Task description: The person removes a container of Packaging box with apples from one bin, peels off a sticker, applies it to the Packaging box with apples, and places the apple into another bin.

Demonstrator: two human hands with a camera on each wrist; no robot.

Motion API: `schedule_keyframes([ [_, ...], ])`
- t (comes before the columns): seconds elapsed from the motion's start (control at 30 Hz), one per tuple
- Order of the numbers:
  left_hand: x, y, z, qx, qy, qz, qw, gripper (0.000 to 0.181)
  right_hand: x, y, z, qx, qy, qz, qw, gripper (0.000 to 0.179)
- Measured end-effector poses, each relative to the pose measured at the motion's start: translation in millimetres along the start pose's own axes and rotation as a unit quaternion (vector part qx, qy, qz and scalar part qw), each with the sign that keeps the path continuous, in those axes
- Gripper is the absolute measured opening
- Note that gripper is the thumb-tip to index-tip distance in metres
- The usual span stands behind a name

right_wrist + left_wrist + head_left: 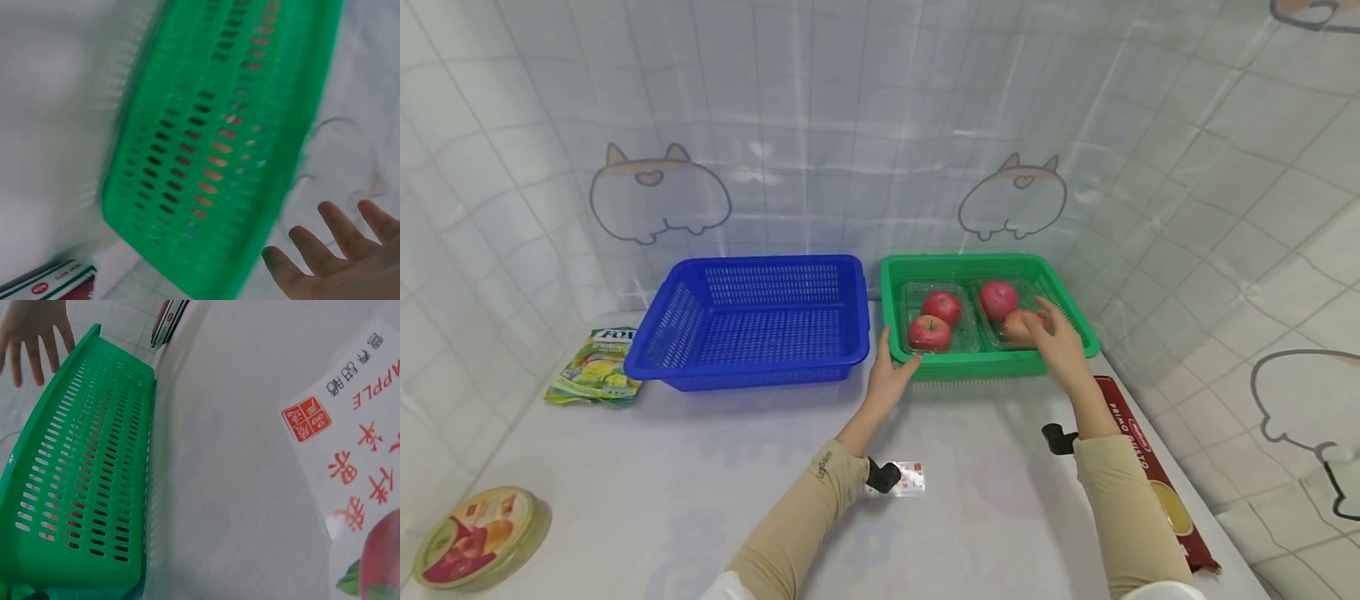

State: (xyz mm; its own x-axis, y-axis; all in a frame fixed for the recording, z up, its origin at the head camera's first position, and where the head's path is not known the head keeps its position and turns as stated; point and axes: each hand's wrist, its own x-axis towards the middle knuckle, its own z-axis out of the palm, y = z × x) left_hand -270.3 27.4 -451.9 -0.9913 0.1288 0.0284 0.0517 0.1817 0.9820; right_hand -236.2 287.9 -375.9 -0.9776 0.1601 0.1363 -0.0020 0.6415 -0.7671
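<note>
In the head view a green plastic basket holds two clear plastic trays. The left clear tray contains two red apples; the right one holds two more apples. My left hand is at the basket's near left corner, thumb and fingers spread by the rim; contact is unclear. Over the near right rim reaches my right hand, its fingers extended near the front apple of the right tray. The right wrist view shows the right hand with fingers spread beside the basket wall, gripping nothing.
A blue basket stands to the left, with a yellow-green FOX bag beside it. A round lidded tub sits at the front left. Along the right lies a long red packet. An apple-printed label lies under my left forearm.
</note>
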Motion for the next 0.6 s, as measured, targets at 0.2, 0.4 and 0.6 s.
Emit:
schedule_keyframes([
  [0.2, -0.6, 0.2, 0.5, -0.001, 0.004, 0.003, 1.0000, 0.077, 30.7, 13, 0, 0.023, 0.000, 0.078, 0.9967, 0.073],
  [0.4, 0.1, -0.2, 0.6, -0.010, -0.002, 0.004, 0.9999, 0.078, 48.9, 23, 3, -0.029, 0.014, 0.116, 0.9927, 0.070],
  [0.6, 0.2, -3.3, -0.5, -0.020, -0.006, 0.011, 0.9997, 0.079, 57.9, 27, 6, -0.078, 0.003, 0.143, 0.9867, 0.070],
])
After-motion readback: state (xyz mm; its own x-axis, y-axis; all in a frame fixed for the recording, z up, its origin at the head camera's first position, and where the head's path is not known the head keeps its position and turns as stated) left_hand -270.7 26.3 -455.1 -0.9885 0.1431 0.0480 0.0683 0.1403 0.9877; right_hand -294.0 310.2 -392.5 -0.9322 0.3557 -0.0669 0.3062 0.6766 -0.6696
